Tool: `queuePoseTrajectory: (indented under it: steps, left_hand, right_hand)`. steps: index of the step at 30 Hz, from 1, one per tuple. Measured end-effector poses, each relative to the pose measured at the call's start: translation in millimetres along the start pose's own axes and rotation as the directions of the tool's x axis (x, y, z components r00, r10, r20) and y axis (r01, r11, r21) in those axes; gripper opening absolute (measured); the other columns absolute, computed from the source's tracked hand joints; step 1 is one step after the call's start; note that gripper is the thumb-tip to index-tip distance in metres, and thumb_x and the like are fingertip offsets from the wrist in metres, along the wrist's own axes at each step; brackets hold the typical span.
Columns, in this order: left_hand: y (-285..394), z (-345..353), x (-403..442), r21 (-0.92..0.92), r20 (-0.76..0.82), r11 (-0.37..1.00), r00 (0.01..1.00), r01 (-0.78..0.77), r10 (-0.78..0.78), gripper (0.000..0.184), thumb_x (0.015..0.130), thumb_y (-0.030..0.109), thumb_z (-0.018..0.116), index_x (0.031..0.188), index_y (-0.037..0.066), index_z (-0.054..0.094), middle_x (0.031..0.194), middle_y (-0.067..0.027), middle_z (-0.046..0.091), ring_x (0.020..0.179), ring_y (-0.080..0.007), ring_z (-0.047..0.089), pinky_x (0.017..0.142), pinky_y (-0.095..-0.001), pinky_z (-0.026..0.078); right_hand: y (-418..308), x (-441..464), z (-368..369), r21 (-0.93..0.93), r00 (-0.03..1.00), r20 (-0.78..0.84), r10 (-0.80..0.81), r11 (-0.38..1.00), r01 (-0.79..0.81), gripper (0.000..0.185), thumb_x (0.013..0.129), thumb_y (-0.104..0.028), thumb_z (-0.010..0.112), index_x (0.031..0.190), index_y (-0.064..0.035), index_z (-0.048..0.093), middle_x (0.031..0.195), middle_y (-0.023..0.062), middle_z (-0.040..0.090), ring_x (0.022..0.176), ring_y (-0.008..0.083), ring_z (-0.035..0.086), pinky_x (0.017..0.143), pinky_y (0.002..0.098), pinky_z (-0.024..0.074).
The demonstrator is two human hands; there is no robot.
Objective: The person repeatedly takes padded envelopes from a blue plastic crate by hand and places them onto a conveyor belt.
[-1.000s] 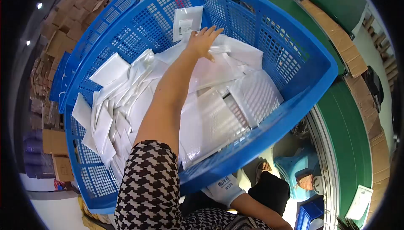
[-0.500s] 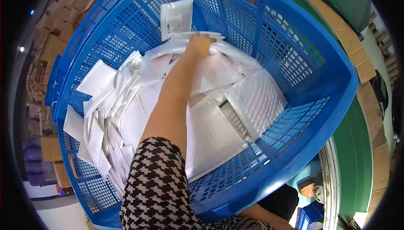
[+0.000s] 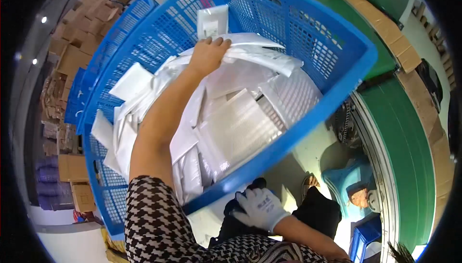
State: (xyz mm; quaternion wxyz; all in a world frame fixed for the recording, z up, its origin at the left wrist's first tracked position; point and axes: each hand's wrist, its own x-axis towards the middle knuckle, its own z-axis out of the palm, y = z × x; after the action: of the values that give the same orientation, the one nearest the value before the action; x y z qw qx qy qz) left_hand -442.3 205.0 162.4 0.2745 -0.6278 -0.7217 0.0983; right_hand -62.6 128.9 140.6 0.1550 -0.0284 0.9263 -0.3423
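My bare left hand reaches into a large blue plastic crate. Its fingers close over the edge of a stack of white padded envelopes on the pile. More pale bubble mailers lie loosely overlapped beneath. One labelled white mailer stands against the far wall of the crate. Outside the near rim, my right hand wears a white glove with print on its back. Its fingers are slightly bent and apart over something dark; no held thing shows.
A green conveyor belt edged with cardboard runs along the right. Stacked cardboard boxes stand at the left, behind a second blue crate. A light-blue stool and a small blue bin stand below right.
My left hand has shifted slightly left, and the envelope stack under it now lies raised and fanned to the right. The view has moved back, bringing my gloved right hand into sight.
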Motion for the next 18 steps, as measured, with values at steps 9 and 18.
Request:
queuePoseTrajectory:
  steps: [9, 18]
  left_hand:
    - [21, -335, -119, 0.125, -0.451, 0.991, 0.892, 0.042, 0.020, 0.038, 0.071, 0.013, 0.066, 0.108, 0.013, 0.061, 0.112, -0.0032, 0.059, 0.097, -0.0217, 0.056, 0.073, -0.0290, 0.045]
    - [235, -365, -229, -0.047, -0.494, 0.964, 0.845, -0.263, 0.206, 0.027, 0.078, 0.016, 0.062, 0.105, 0.021, 0.064, 0.117, -0.0024, 0.057, 0.104, -0.0236, 0.055, 0.071, -0.0281, 0.043]
  right_hand:
    - [26, -56, 24, 0.348, 0.678, -0.733, -0.057, 0.824, 0.446, 0.040, 0.092, -0.036, 0.041, 0.093, -0.0016, 0.060, 0.079, 0.0102, 0.063, 0.065, 0.0211, 0.057, 0.065, 0.0323, 0.0491]
    - [-34, -279, 22, 0.836, 0.666, -0.537, 0.517, 0.219, 0.504, 0.029, 0.086, -0.027, 0.056, 0.092, 0.0009, 0.059, 0.073, 0.0060, 0.057, 0.062, 0.0083, 0.048, 0.055, 0.0205, 0.0396]
